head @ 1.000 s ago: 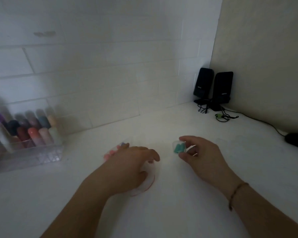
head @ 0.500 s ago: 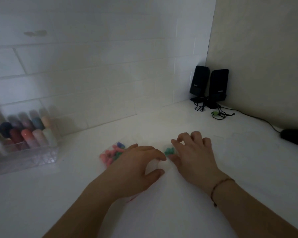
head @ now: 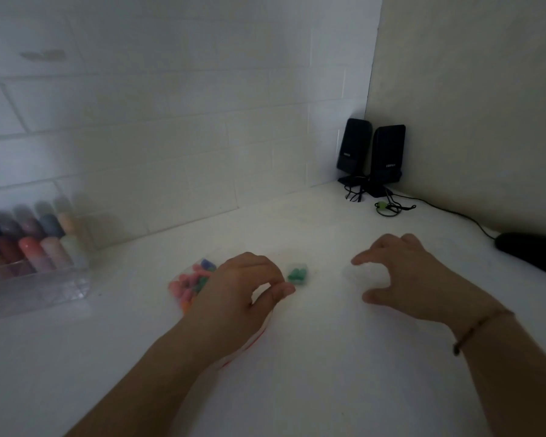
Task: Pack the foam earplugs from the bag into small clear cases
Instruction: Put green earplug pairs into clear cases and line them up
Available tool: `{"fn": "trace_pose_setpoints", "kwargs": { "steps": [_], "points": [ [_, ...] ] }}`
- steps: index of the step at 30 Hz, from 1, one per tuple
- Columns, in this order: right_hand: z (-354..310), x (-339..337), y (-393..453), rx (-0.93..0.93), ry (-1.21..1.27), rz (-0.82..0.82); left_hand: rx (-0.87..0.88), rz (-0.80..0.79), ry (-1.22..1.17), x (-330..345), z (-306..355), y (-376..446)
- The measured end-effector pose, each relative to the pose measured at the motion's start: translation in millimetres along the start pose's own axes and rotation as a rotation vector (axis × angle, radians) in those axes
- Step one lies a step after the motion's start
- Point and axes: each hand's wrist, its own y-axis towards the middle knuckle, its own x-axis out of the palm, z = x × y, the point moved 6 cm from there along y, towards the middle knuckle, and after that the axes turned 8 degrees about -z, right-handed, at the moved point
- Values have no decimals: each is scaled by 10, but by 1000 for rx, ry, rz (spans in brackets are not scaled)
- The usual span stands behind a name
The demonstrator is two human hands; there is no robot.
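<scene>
Clearly, only the head view is given, and it is dim and somewhat blurred. A small clear case (head: 297, 274) holding green earplugs is seen lying on the white table (head: 312, 373), and it is taken as the landmark.

Just to the left of the case, the left hand (head: 237, 298) is held with thumb and forefinger closed together as in a pinch; whether anything is pinched between them cannot be told. The bag (head: 192, 283), filled with pink, orange, green and blue foam earplugs, is lying further left of the case, partly hidden beneath that hand, with its red-edged mouth showing by the wrist.

To the right of the case, and apart from it, the right hand (head: 401, 279) is hovering with fingers spread and curved and nothing gripped. A faint clear shape is suggested under its fingers, possibly another case, but this cannot be confirmed.

The filled case is touched by neither hand. The step in hand is judged to be the fetching of an empty case and of fresh earplugs from the bag. It would be done well if the bag mouth were kept open, a few earplugs were taken lightly, and the empty case were steadied before filling.

Behind and right of the case, two black speakers (head: 371, 154) are standing in the corner; far left, a clear box of coloured bottles (head: 29, 253) is seen.
</scene>
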Motion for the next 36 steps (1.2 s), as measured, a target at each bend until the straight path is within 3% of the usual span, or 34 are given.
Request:
{"fn": "trace_pose_setpoints", "kwargs": {
  "steps": [9,12,15,22,31,36],
  "points": [
    [-88,121,132,-9,-188,84,-23,-59,-22,28,16,-26],
    [-247,1,91,-129,-59,304,-133,26,-54,-49,52,-41],
    [-603,-211,-118,-386,163,523,-283,59,-371,-46,-28,-33],
    [-995,-260,-360,-599,468,574,-188,-16,-1131,22,1,14],
    [-1122,-374,-523,-685,277,814,-179,-27,-1343,38,14,15],
    [-1090,-368,-577,-690,470,810,-204,-159,-1591,127,108,1]
  ]
}}
